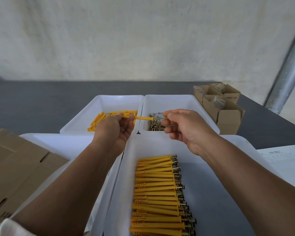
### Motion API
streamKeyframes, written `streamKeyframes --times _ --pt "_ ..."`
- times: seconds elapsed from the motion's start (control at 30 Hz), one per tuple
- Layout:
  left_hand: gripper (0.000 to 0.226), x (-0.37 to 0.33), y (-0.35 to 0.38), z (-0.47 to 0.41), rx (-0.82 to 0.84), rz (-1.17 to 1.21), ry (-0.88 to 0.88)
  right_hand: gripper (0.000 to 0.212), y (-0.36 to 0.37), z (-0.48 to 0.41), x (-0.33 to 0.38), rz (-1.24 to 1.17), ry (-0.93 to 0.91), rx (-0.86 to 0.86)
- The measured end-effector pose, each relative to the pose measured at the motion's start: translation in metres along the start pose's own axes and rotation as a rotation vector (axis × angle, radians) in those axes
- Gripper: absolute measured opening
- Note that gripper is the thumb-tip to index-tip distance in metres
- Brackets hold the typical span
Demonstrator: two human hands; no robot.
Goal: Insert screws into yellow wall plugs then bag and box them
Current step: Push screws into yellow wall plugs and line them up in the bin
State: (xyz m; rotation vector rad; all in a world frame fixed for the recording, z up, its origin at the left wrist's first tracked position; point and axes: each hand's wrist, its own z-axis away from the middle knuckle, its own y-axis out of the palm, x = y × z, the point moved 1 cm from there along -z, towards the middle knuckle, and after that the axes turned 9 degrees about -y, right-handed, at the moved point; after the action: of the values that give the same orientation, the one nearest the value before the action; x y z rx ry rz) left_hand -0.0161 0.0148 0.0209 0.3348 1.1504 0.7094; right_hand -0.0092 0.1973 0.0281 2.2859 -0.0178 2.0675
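Grey tabletop [32, 103] runs below a pale plastered wall, with four white tubs set on it in front of you. At centre frame your left hand [116, 128] pinches a yellow wall plug [143, 118] by its left end and holds it level above the gap between the two upper tubs. Your right hand [186, 128] pinches a screw [159, 118] between thumb and forefinger. Its tip meets the plug's open end, though the view is too fine to say whether it has entered.

Loose plugs [99, 120] lie in the upper-left tub [99, 103] and loose screws [154, 125] in the upper-right tub [177, 103]. Assembled plugs [155, 193] are stacked in rows in the lower-right tub [211, 193], screw heads to the right. Flat cardboard [15, 167] overlaps the lower-left tub [58, 143]. Open cardboard boxes [225, 114] stand at upper right.
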Motion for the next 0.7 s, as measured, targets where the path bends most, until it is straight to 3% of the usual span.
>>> streamKeyframes --times 0.7 --pt "0.017 0.0074 0.0051 0.0030 0.072 -0.155 -0.001 0.021 0.0038 0.0015 -0.0028 0.095 0.073 0.183"
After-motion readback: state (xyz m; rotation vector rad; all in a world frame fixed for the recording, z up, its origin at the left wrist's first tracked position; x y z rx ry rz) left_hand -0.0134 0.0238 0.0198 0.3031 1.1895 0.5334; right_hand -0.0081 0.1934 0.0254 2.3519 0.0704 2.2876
